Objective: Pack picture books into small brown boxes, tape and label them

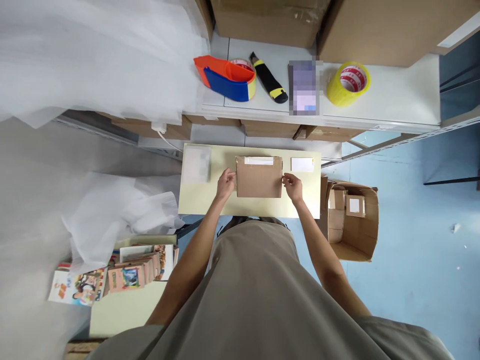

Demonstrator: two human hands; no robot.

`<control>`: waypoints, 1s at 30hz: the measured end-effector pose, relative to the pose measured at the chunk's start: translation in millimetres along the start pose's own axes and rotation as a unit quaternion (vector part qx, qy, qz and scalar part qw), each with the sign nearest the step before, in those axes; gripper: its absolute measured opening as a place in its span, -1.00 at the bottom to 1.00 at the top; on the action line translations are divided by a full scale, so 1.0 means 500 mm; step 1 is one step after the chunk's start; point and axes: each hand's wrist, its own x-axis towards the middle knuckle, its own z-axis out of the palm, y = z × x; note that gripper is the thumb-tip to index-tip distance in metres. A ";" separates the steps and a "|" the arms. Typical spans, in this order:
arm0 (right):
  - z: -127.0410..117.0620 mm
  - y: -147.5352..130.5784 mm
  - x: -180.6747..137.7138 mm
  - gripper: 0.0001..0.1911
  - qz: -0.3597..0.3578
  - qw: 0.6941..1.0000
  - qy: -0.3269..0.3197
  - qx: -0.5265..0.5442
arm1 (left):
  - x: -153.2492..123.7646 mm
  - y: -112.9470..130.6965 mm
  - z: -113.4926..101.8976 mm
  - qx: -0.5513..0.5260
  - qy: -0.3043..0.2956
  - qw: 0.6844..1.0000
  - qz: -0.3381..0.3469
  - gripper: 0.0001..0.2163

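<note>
A brown cardboard box (259, 179) lies on a small pale yellow table (221, 205) straight in front of me, a white strip along its far edge. At its left end, the fingers of my left hand (226, 184) are bent against the side. My right hand (293, 187) grips the opposite end, thumb and fingertips close together at the edge. Between them the two hands hold the box flat. Right of it on the table is a white label (302, 164), and at the left end sits a stack of clear plastic sleeves (197, 165).
On the shelf (397, 95) ahead are an orange and blue tape dispenser (227, 77), a utility knife (268, 77), a blurred-out phone (303, 87) and a yellow tape roll (348, 84). An open carton (352, 240) stands right; books (127, 275) and white wrap (108, 210) lie left.
</note>
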 end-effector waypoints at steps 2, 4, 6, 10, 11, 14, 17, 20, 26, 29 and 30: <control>-0.016 -0.020 -0.017 -0.53 -0.032 0.999 0.009 0.002 | -0.024 0.012 -0.016 -0.014 0.008 1.000 0.021 -0.44; -0.032 -0.040 -0.034 -0.52 -0.057 0.998 0.010 -0.001 | -0.050 0.023 -0.031 -0.022 0.012 0.999 0.043 -0.45; -0.043 -0.055 -0.049 -0.53 -0.070 0.998 -0.001 -0.006 | -0.073 0.031 -0.040 -0.024 0.017 0.998 0.059 -0.47; -0.046 -0.049 -0.068 -0.56 -0.059 0.998 -0.032 0.007 | -0.103 0.031 -0.035 -0.051 0.017 0.997 0.051 -0.57; -0.044 -0.041 -0.070 -0.55 -0.049 0.998 -0.037 0.013 | -0.108 0.028 -0.030 -0.065 0.012 0.997 0.040 -0.60; -0.035 -0.007 -0.075 -0.54 -0.010 0.998 -0.055 0.010 | -0.117 0.013 -0.014 -0.086 -0.007 0.996 -0.003 -0.66; -0.029 0.023 -0.080 -0.58 0.023 0.997 -0.078 -0.008 | -0.124 -0.004 0.001 -0.063 -0.012 0.997 -0.042 -0.70; -0.035 0.035 -0.086 -0.59 0.022 0.996 -0.087 -0.007 | -0.130 -0.019 0.007 -0.047 0.010 0.998 -0.047 -0.71; -0.077 -0.023 -0.086 -0.50 -0.042 0.998 -0.021 -0.039 | -0.141 -0.031 -0.020 -0.053 0.034 0.998 0.017 -0.60; -0.080 -0.090 -0.088 -0.53 -0.092 0.994 0.006 -0.054 | -0.136 -0.029 -0.045 -0.057 0.039 0.997 0.035 -0.58; -0.074 -0.116 -0.090 -0.55 -0.107 0.993 0.012 -0.058 | -0.132 -0.028 -0.054 -0.059 0.037 0.997 0.039 -0.58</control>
